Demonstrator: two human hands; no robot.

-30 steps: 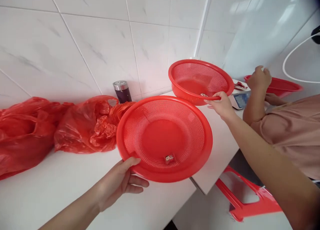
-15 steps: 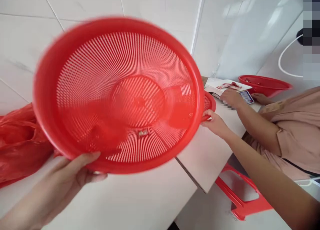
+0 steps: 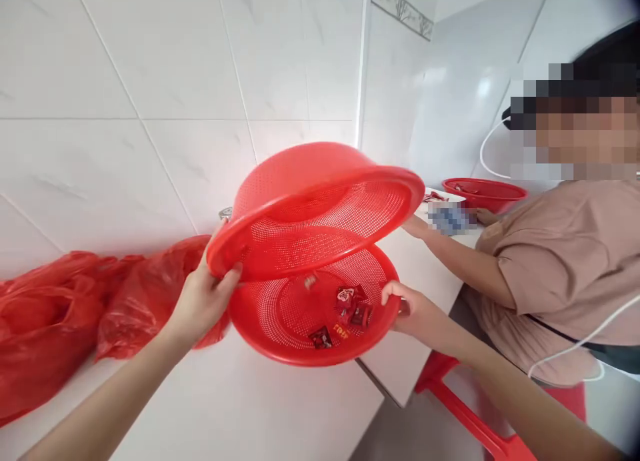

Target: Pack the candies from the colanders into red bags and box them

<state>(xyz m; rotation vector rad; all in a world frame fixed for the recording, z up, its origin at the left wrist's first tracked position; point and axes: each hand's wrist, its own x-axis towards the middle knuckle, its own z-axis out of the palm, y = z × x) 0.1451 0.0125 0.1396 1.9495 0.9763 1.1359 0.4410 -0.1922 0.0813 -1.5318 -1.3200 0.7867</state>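
My left hand [image 3: 204, 297] grips the rim of a red plastic mesh basket [image 3: 305, 184], thumb inside, fingers outside. That basket is tipped, its mouth facing down and toward me. Directly below it, a second red mesh basket [image 3: 300, 358] sits tilted, with my right hand [image 3: 417, 314] closed around its right rim. Inside the lower basket lie several small shiny red packets [image 3: 350, 301] and a dark packet [image 3: 321, 337]. One small blurred packet [image 3: 311, 281] shows between the two baskets. The upper basket hides part of the lower one's far side.
Red plastic bags [image 3: 145, 307] lie along the tiled wall at left. A co-worker [image 3: 575, 261] sits at right, near another red basket [image 3: 480, 193] and a white surface with red packets. A red stool [image 3: 465, 407] stands below the white table [image 3: 240, 407].
The basket in my left hand has turned from facing me to mouth-down over the second basket. My right hand is now on the lower basket's rim. The camera view has shifted upward.
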